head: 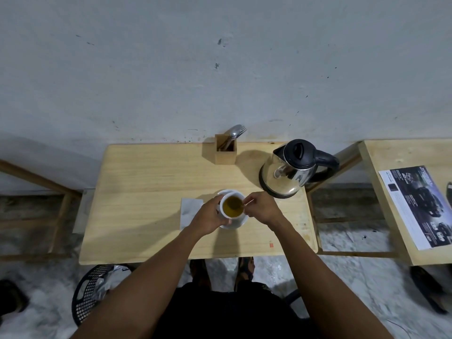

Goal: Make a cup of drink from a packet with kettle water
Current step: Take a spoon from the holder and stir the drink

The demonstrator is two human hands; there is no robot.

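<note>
A white cup (pixel 232 206) full of yellow-brown drink stands on a white saucer (pixel 236 224) near the middle of the wooden table (pixel 146 192). My left hand (pixel 208 217) wraps around the cup's left side. My right hand (pixel 263 207) pinches a thin stirrer (pixel 241 206) whose lower end dips into the drink. A steel kettle (pixel 287 173) with a black lid and handle stands at the back right of the table. A white packet (pixel 189 211) lies flat just left of my left hand.
A wooden cutlery holder (pixel 225 152) with a spoon and fork stands at the back edge by the wall. A second table (pixel 403 192) with a printed leaflet (pixel 418 206) is to the right. A black mesh bin (pixel 93 293) sits on the floor at lower left.
</note>
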